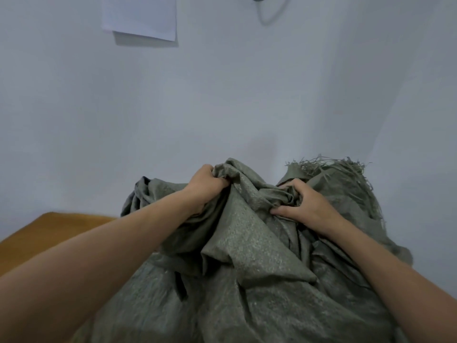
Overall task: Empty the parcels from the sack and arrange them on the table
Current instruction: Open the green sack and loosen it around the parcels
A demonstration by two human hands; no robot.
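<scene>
Sack (247, 256): we are gripping it, left hand (205, 186) and right hand (304, 204) each clenching bunched fabric near its frayed top; surface (49, 233) showing alongside.

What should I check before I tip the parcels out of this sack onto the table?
1. Grip of the left hand on the sack: ok, it clutches bunched fabric.
2. Grip of the right hand: ok, it digs into a fold.
3. Sack mouth facing the table: cannot tell; only a frayed edge shows, far right.
4. Parcels inside: cannot tell, none visible.
5. Table beside the sack: ok, its wooden top shows at left.
</scene>
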